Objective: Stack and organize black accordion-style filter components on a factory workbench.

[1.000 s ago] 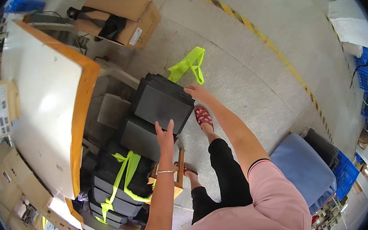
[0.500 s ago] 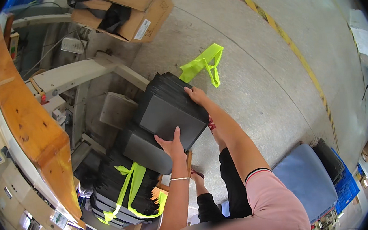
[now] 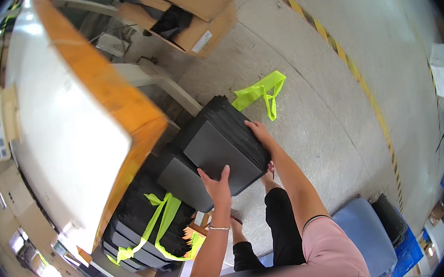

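A thick stack of flat black pieces (image 3: pixel 226 159) with layered edges stands in front of me. On its smooth top face lies my left hand (image 3: pixel 217 187), thumb and finger spread wide. My right hand (image 3: pixel 260 135) is closed against the stack's layered right side near the far corner; some of its fingertips are hidden. Touching this stack on the left is a second black pile (image 3: pixel 183 182) with a smooth rounded top. Nearer to me, more black pieces (image 3: pixel 138 213) are bundled with a knotted neon-yellow strap (image 3: pixel 163 219).
A loose neon-yellow strip (image 3: pixel 260 89) lies on the floor beyond the stack. The white table (image 3: pixel 66 132) with its orange edge overhangs the left side. An open cardboard box (image 3: pixel 216 21) stands at the back. A blue-grey seat (image 3: pixel 362 232) is at lower right.
My view has shifted, so the table edge now covers more of the left side. Both hands stay on the same stack, and nothing has been let go.
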The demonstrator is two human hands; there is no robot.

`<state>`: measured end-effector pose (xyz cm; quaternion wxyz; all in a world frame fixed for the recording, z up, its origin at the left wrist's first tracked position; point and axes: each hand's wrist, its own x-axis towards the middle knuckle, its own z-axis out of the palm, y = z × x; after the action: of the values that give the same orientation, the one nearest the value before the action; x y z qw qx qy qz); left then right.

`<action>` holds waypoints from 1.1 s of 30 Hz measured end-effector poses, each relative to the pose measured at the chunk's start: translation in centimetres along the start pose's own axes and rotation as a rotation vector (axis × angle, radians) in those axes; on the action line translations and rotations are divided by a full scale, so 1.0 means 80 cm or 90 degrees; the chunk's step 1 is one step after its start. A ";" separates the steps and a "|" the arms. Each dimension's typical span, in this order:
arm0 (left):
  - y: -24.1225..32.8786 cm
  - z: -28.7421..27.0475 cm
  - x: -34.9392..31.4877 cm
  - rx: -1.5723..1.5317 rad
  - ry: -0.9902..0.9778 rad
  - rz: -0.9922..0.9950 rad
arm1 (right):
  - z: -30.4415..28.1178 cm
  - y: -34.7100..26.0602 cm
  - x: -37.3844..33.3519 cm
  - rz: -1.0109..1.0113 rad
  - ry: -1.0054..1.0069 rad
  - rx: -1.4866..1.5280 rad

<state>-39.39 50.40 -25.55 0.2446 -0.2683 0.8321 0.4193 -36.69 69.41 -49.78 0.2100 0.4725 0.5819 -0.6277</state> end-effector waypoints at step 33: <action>-0.467 -0.767 -0.640 -0.288 0.454 0.175 | 0.530 0.026 -0.919 -0.128 -0.675 -0.057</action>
<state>11.46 -7.01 18.08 -0.1806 -0.3299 0.7795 0.5009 -15.59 8.52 5.49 0.4338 0.0235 0.4646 -0.7716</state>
